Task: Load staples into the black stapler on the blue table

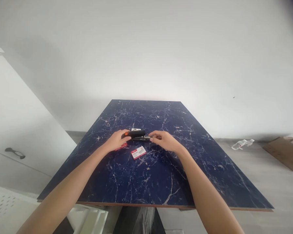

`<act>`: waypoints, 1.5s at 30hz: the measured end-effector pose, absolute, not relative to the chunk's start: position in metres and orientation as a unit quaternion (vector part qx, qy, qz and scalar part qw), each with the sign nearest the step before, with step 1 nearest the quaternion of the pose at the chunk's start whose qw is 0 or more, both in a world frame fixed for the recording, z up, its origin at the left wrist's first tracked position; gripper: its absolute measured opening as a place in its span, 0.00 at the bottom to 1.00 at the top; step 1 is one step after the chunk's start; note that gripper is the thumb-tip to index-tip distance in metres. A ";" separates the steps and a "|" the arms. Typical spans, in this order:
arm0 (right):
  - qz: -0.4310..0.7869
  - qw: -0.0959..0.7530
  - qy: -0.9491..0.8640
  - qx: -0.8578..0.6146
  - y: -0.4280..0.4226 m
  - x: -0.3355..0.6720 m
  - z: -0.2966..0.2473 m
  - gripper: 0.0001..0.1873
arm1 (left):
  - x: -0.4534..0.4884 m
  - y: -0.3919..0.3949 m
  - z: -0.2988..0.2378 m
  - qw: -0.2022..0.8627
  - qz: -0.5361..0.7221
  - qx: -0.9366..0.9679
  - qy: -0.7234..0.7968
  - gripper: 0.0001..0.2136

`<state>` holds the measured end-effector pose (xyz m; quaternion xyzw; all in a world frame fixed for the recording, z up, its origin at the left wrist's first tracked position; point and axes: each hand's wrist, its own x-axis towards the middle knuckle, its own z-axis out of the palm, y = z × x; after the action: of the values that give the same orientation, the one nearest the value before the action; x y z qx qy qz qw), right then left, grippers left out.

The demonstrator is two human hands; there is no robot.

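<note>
A black stapler (138, 133) with an orange part lies sideways above the blue table. My left hand (117, 139) is closed round its left end, thumb toward me. At the other end, the fingers of my right hand (163, 140) pinch the stapler's metal front part; whether a small piece sits between the fingertips is too small to tell. A red and white staple box (138, 152) lies flat just in front of the stapler. Another red box (121, 147) shows partly from under my left hand. Behind the stapler, a small white item (136, 129) is partly hidden.
The dark blue marbled table (148, 182) stands against a white wall (146, 48). To the left is a white cabinet (21, 113) with a dark handle. On the floor at right are plastic bottles (241, 144) and a cardboard box (284, 152).
</note>
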<state>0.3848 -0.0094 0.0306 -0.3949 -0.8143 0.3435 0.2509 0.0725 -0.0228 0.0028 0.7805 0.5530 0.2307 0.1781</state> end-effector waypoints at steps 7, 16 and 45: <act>0.332 0.345 -0.756 -0.446 0.005 0.385 0.013 0.15 | 0.070 -0.024 0.006 0.226 0.240 0.778 0.534 0.24; 0.275 0.389 -0.749 -0.461 0.003 0.375 0.007 0.13 | 0.072 -0.025 0.009 0.238 0.235 0.779 0.531 0.23; 0.238 0.283 -0.803 -0.468 -0.006 0.366 0.010 0.06 | 0.075 -0.026 0.007 0.221 0.238 0.782 0.532 0.21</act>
<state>0.3658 -0.0060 0.0097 -0.4682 -0.8025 0.2384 0.2826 0.0752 -0.0256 0.0073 0.7817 0.5323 0.2379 0.2213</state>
